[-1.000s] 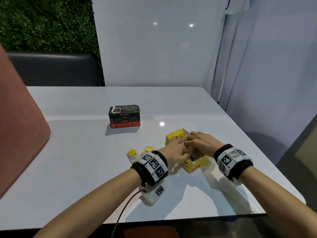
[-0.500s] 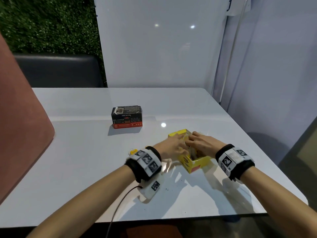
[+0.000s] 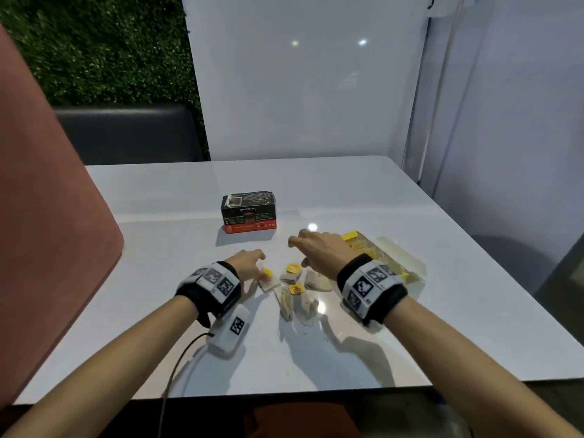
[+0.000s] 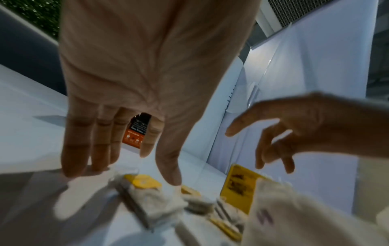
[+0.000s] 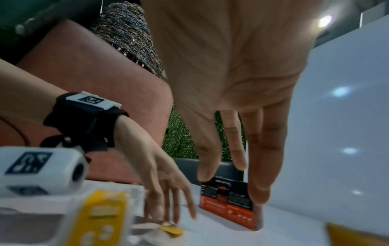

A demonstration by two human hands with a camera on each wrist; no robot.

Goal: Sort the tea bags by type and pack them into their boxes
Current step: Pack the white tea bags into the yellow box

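Desk (image 3: 363,197): closed black-and-red cardboard tea box (image 3: 248,213) at centre rear; loose paper tea bags with yellow tags (image 3: 295,287) nearer, in front; open yellow cardboard tea box (image 3: 384,260) to their right, holding more bags.

Café-style booth: white table (image 3: 363,191), padded bench (image 3: 126,134), faux-hedge wall (image 3: 94,49).

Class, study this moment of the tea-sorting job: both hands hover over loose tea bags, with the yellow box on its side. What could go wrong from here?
1. The yellow box lies tipped, so more bags could slide out.
2. The loose tea bags overlap in a heap; the left hand may snag tags or strings and drag neighbours.
3. The right hand, sweeping low, could scatter bags toward the black box.
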